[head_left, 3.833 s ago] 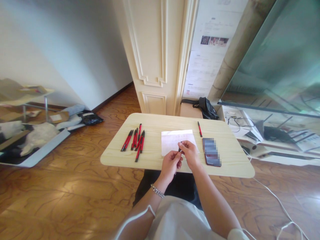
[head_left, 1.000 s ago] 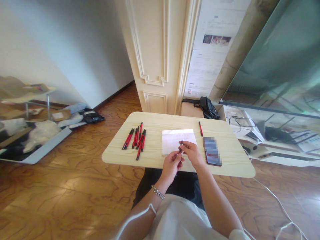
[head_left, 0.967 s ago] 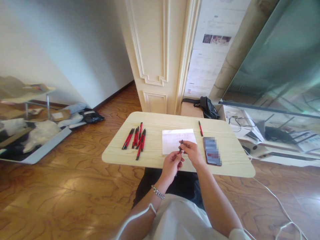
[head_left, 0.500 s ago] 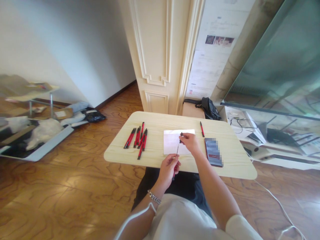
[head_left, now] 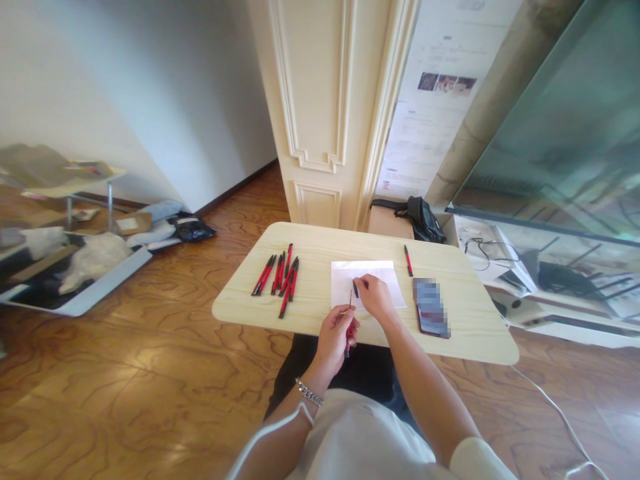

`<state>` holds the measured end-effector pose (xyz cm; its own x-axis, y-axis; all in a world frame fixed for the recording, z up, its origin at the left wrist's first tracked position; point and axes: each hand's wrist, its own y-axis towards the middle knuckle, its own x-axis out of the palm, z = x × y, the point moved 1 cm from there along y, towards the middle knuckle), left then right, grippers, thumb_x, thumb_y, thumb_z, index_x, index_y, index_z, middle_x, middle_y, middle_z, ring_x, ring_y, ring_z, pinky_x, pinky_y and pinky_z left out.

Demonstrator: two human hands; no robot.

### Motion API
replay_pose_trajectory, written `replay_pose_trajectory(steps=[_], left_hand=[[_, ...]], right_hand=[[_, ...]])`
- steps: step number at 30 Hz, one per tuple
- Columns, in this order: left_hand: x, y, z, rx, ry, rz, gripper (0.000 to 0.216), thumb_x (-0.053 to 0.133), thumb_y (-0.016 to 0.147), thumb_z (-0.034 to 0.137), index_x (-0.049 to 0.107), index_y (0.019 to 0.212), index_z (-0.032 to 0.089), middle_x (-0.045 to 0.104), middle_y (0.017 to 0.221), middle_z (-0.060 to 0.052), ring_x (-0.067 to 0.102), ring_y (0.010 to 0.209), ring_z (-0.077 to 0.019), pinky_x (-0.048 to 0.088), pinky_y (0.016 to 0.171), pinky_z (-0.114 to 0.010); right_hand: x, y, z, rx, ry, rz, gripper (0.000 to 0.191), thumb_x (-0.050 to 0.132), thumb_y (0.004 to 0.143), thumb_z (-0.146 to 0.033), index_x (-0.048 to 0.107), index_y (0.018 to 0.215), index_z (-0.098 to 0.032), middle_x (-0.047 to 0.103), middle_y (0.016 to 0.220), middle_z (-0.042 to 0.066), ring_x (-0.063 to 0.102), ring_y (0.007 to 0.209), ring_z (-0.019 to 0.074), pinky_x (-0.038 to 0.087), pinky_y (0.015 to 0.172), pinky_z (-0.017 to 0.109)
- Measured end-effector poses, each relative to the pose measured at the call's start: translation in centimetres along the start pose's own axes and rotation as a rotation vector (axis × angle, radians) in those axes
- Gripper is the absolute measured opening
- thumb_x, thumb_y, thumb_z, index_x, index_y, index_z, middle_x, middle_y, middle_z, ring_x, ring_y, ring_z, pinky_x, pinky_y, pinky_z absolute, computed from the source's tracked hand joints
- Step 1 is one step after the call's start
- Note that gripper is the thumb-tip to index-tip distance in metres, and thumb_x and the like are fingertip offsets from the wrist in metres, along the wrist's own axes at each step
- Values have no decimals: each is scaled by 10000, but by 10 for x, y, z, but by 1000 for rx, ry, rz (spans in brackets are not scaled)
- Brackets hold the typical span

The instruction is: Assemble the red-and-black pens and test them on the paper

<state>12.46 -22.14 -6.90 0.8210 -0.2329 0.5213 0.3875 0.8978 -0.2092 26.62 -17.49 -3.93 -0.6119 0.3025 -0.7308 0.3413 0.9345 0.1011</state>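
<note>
My left hand [head_left: 336, 332] is closed round the red barrel of a pen [head_left: 347, 335] near the table's front edge; a thin refill sticks up out of it. My right hand [head_left: 375, 299] pinches a small black pen part [head_left: 355, 288] just above and to the right, over a white sheet of paper [head_left: 385, 272]. The two hands are a little apart. A bunch of several red and black pens [head_left: 280, 277] lies to the left on the light wooden table [head_left: 240, 301]. One single red pen [head_left: 409, 261] lies beyond the paper.
A dark phone [head_left: 431, 307] lies right of the paper. Behind the table stand a cream panelled door [head_left: 320, 107] and a black bag [head_left: 423, 218]. A glass TV stand [head_left: 540, 267] is at the right; a white cable [head_left: 550, 407] trails on the floor. Clutter [head_left: 75, 247] lies at the left.
The hands, close together a second ago, have drawn apart: my right hand pulled the black part away from the red barrel, baring the thin refill. The view shifted slightly.
</note>
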Motion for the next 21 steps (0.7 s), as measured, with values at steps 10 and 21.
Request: replay_pose_trajectory(steps=[10, 21], left_hand=[[13, 0, -9, -26, 37, -37, 360, 655, 760, 460, 578, 961, 171, 563, 650, 15, 482, 451, -63, 274, 388, -167], [9, -3, -5, -20, 65, -6, 373, 666, 739, 474, 587, 930, 163, 572, 639, 12, 494, 450, -68, 288, 382, -173]], right_hand=[[-17, -27, 11, 9, 457, -80, 302, 555, 786, -452, 664, 771, -171, 588, 608, -2, 510, 578, 138, 382, 556, 249], [-14, 13, 27, 90, -294, -55, 255, 559, 809, -330, 715, 705, -159, 701, 753, 139, 632, 752, 227, 369, 641, 284]])
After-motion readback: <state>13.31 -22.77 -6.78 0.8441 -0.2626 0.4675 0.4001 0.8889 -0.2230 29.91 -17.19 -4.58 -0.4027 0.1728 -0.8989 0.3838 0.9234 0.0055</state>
